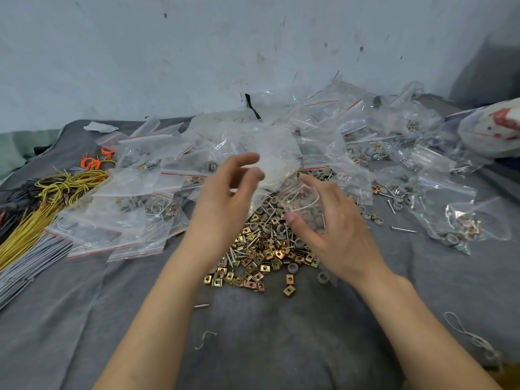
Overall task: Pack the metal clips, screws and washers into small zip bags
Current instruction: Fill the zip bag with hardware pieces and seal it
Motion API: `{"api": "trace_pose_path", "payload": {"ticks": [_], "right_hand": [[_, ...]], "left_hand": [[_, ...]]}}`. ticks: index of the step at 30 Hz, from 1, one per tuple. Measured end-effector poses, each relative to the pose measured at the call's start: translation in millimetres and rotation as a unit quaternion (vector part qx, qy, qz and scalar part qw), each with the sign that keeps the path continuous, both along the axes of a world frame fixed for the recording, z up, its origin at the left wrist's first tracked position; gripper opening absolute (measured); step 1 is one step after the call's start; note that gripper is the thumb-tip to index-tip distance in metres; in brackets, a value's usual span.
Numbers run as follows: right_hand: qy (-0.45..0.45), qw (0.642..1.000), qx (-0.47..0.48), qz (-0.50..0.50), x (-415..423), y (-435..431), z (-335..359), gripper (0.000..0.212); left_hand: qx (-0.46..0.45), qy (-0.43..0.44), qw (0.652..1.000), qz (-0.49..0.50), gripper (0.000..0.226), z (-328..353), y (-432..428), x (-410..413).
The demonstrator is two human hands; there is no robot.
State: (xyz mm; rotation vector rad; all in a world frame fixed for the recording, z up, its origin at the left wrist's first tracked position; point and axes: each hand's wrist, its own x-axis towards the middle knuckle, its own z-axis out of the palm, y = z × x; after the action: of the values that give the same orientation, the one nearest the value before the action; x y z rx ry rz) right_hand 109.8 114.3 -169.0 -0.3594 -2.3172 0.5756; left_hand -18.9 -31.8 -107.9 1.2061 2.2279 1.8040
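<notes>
Cradling zip bag (299,202) between right hand (337,229) thumb and fingers (309,182), left hand (222,204) loosely curled, empty

Glossy clear plastic zip bags (132,187); shiny brass-toned metal clips (253,266); matt, creased grey cloth (281,347).

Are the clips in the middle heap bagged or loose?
Loose: the clips lie bare on the cloth, mixed with screws and washers, with no bag around them.

text: faint handwritten marks | on: pale sheet (228,119) behind bags | legible: no
</notes>
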Motion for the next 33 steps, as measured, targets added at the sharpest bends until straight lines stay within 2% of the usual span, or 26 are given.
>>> {"api": "trace_pose_path", "payload": {"ticks": [5, 8, 10, 14, 20, 23, 25, 29, 31, 33], "right_hand": [[0.001, 1.000, 0.002, 0.001, 1.0, 0.2, -1.6, 0.062], [0.005, 1.000, 0.001, -0.002, 1.8, 0.6, -0.9, 0.062], [0.006, 1.000, 0.000, -0.002, 2.3, 0.6, -0.4, 0.061], [0.008, 1.000, 0.003, -0.004, 2.9, -1.0, -0.2, 0.061], [0.000, 1.000, 0.006, -0.002, 3.0, -1.6, 1.4, 0.061], [0.006, 1.000, 0.012, -0.001, 2.4, -1.8, 3.3, 0.061], [0.007, 1.000, 0.014, -0.001, 2.5, -2.3, 3.9, 0.061], [0.008, 1.000, 0.014, 0.001, 2.3, -2.5, 3.8, 0.061], [0.008, 1.000, 0.013, 0.001, 1.6, -2.2, 3.4, 0.061], [0.008, 1.000, 0.014, 0.000, 0.8, -2.3, 2.5, 0.061]], "left_hand": [[-0.129, 0.005, 0.990, 0.060, 0.016, -21.5, -46.1, -22.3], [-0.261, 0.074, 0.959, 0.084, 0.011, -40.1, -73.4, -22.1], [-0.320, 0.101, 0.940, 0.068, 0.011, -47.2, -84.5, -18.0], [-0.378, 0.140, 0.915, 0.023, 0.010, -54.8, -96.1, -14.0], [-0.434, 0.187, 0.880, 0.034, 0.020, -57.3, -96.4, -12.5], [-0.430, 0.208, 0.878, 0.030, 0.012, -57.0, -92.5, -14.8], [-0.398, 0.192, 0.897, 0.021, 0.010, -58.1, -89.5, -17.5], [-0.213, 0.005, 0.977, 0.024, 0.011, -52.6, -75.6, -18.0], [-0.128, -0.105, 0.986, 0.000, 0.014, -47.8, -69.3, -16.0], [-0.078, -0.185, 0.979, -0.029, 0.017, -43.7, -65.7, -12.7]]}}
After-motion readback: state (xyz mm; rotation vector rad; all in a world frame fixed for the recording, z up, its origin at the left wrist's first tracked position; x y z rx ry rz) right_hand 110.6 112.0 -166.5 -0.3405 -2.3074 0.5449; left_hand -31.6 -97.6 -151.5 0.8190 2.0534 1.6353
